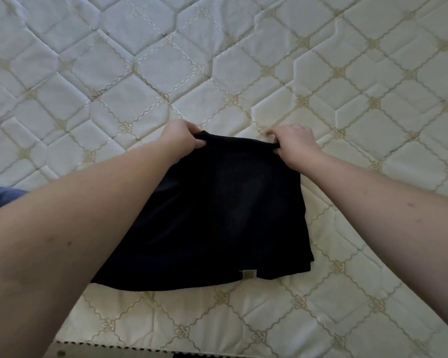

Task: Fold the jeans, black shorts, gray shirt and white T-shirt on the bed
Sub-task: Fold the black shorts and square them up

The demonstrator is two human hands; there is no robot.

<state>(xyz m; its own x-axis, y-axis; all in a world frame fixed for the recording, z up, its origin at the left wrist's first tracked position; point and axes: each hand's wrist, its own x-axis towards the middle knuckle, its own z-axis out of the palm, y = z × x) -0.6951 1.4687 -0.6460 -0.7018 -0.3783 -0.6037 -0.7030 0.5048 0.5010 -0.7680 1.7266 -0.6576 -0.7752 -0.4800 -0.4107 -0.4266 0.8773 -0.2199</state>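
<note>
Black fabric fills the middle of the view: the black shorts [217, 215] lie spread on the mattress, dark and matte with almost no visible detail apart from a small pale label [248, 274] stitched at the near hem. The garment is narrow at its far edge and flares wider toward the near side, where the hem on the right shows two layers slightly offset. The far edge is lifted a little, bunched between two hands. The left hand [183, 139] has its fingers and thumb curled round the far left corner of the cloth; the right hand [294, 144] pinches the far right corner in the same way. Both bare forearms reach in from the lower corners of the view, the left one covering the shorts' left side.

Beneath lies the bed [243, 60], a bare quilted mattress in off-white with a tan diamond pattern of wavy stitching and small floral motifs at the crossings. Its near edge shows at the bottom of the view. A patch of blue cloth [3, 197] peeks out at the left edge, just beyond the left arm; what it is cannot be told.

Counted: one pair of shorts, one label, two hands, one blue patch.
</note>
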